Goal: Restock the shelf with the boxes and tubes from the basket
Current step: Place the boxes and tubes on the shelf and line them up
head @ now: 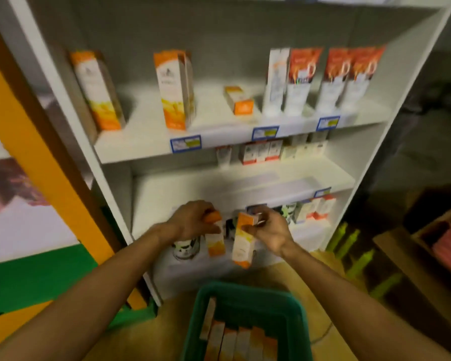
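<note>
We have a tall orange-and-white box in each hand, both lifted in front of the white shelf unit [245, 142], above the green basket [206, 295] at the bottom of the view. Our left hand [193, 220] has its fingers curled over the top of the left box [215, 243], which hangs close to upright, long axis vertical, orange cap end up. Our right hand [268, 230] pinches the right box [244, 241] near its upper end between thumb and fingers; its long axis runs top to bottom with a slight lean, the lower end tipped toward the basket. To do this step well, we judge it best to carry each box to the front edge of a shelf board where the same product already stands, such as the upright boxes [175, 89] toward the left end of the upper board, and set it down on its short base, printed face out. We would level the right box first, and place one at a time, since tall boxes tip easily. More boxes [240, 342] lie flat in the basket, so much restocking seems left.
</note>
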